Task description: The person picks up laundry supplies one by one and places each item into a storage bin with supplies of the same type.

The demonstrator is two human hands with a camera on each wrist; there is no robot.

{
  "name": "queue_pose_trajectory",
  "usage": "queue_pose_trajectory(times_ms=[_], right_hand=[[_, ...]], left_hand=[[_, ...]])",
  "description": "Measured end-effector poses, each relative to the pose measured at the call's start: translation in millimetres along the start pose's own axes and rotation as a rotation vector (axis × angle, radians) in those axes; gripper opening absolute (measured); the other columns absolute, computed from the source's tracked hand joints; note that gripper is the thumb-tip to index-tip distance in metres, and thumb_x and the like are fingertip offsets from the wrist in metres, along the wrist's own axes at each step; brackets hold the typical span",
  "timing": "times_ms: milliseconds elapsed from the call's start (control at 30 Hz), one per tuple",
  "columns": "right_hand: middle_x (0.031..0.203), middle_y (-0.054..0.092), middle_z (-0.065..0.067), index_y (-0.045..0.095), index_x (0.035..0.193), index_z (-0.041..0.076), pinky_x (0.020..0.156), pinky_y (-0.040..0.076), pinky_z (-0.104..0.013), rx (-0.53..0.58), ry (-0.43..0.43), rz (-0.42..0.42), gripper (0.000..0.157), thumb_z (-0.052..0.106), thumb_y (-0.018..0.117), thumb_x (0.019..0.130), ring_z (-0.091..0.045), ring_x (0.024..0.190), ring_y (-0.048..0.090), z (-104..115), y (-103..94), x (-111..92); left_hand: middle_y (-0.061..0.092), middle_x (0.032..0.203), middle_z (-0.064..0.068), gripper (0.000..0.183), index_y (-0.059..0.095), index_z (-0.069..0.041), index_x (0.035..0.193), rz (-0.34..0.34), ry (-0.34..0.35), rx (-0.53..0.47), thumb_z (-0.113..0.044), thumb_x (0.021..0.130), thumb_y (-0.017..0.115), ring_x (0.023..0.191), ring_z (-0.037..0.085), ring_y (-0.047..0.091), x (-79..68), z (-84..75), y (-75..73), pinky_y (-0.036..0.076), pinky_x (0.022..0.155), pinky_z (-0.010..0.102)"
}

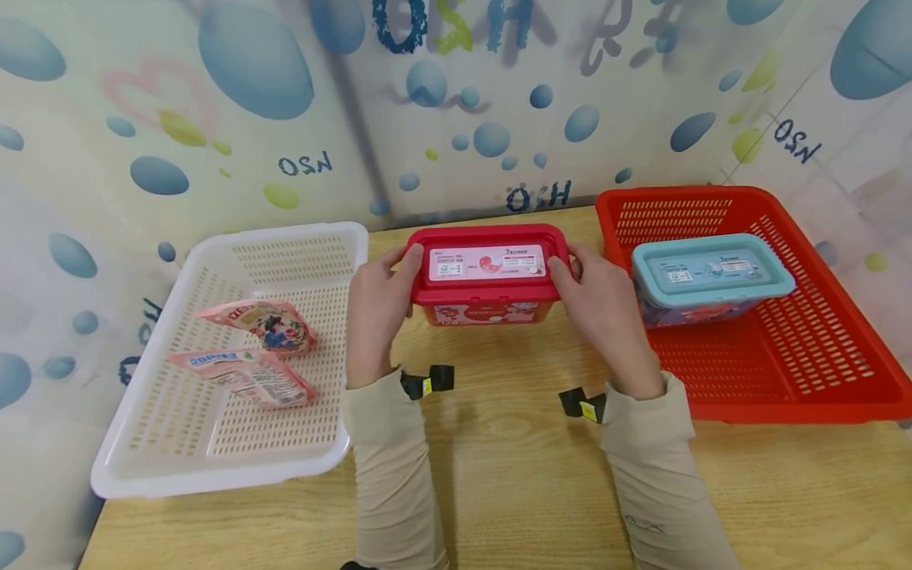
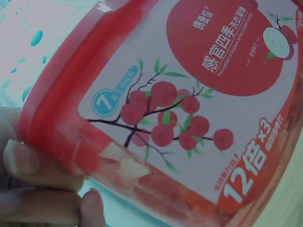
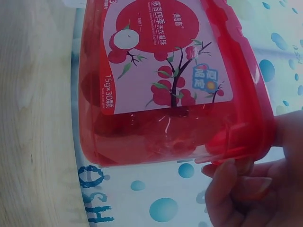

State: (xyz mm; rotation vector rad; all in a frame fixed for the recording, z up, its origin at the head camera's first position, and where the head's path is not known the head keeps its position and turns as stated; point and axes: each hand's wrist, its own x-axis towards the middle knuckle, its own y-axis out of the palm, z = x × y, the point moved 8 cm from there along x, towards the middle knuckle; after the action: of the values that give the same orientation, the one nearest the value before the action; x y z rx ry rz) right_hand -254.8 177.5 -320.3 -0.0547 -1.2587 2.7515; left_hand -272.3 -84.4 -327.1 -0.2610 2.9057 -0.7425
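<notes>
Between both hands is a red lidded box of laundry capsules (image 1: 487, 265), its label printed with red fruit on branches. My left hand (image 1: 382, 309) grips the left end of the lid, thumb on top and fingers below the rim. At the opposite end my right hand (image 1: 602, 305) holds the rim the same way. In the left wrist view the fruit label (image 2: 189, 94) fills most of the picture, with fingertips (image 2: 28, 161) under the rim. The right wrist view shows the see-through red side (image 3: 151, 137) of the box, fingers curled beneath the lid's edge.
To the left stands a white basket (image 1: 278, 469) with two pink bags (image 1: 267, 324) in it. On the right, a red basket (image 1: 720, 380) contains a light blue lidded box (image 1: 712, 269). Behind the wooden table (image 1: 513, 475) hangs a curtain with blue drops (image 1: 492, 138).
</notes>
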Motion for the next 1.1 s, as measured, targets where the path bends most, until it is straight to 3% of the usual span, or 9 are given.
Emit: queue_pose_trajectory(times_ms=[300, 500, 767, 1100], right_hand=[[0.092, 0.058, -0.006, 0.038, 0.134, 0.011, 0.058, 0.045, -0.028, 0.048, -0.037, -0.036, 0.059, 0.047, 0.046, 0.088, -0.02, 0.069, 0.051, 0.7, -5.9, -0.9], [0.087, 0.058, -0.005, 0.041, 0.133, 0.011, 0.056, 0.044, -0.027, 0.066, -0.056, -0.056, 0.058, 0.047, 0.046, 0.088, -0.02, 0.063, 0.052, 1.2, -9.3, -1.5], [0.095, 0.059, -0.007, 0.041, 0.133, 0.012, 0.06, 0.046, -0.03, 0.069, -0.049, -0.055, 0.059, 0.048, 0.046, 0.087, -0.021, 0.072, 0.052, 1.0, -13.9, -3.7], [0.096, 0.058, -0.008, 0.042, 0.132, 0.011, 0.059, 0.045, -0.03, 0.084, -0.039, -0.08, 0.058, 0.048, 0.046, 0.087, -0.022, 0.08, 0.048, -0.7, -25.3, -8.3]], left_hand=[[0.064, 0.085, -0.002, 0.061, 0.053, -0.025, 0.124, 0.035, 0.043, -0.177, -0.064, 0.077, 0.049, 0.051, 0.023, 0.053, -8.0, -7.2, -4.6, 0.044, 0.05, 0.026], [0.065, 0.083, -0.002, 0.059, 0.053, -0.027, 0.124, 0.053, 0.065, -0.188, -0.062, 0.077, 0.051, 0.051, 0.024, 0.054, -11.6, -11.2, -5.3, 0.044, 0.049, 0.025], [0.065, 0.073, 0.003, 0.05, 0.052, -0.028, 0.124, 0.085, 0.077, -0.192, -0.051, 0.08, 0.057, 0.049, 0.026, 0.052, -13.0, -13.0, -2.6, 0.035, 0.043, 0.025], [0.066, 0.085, 0.0, 0.052, 0.055, -0.03, 0.121, 0.117, 0.093, -0.263, -0.058, 0.077, 0.055, 0.05, 0.026, 0.053, -16.0, -19.1, 1.1, 0.042, 0.049, 0.026]])
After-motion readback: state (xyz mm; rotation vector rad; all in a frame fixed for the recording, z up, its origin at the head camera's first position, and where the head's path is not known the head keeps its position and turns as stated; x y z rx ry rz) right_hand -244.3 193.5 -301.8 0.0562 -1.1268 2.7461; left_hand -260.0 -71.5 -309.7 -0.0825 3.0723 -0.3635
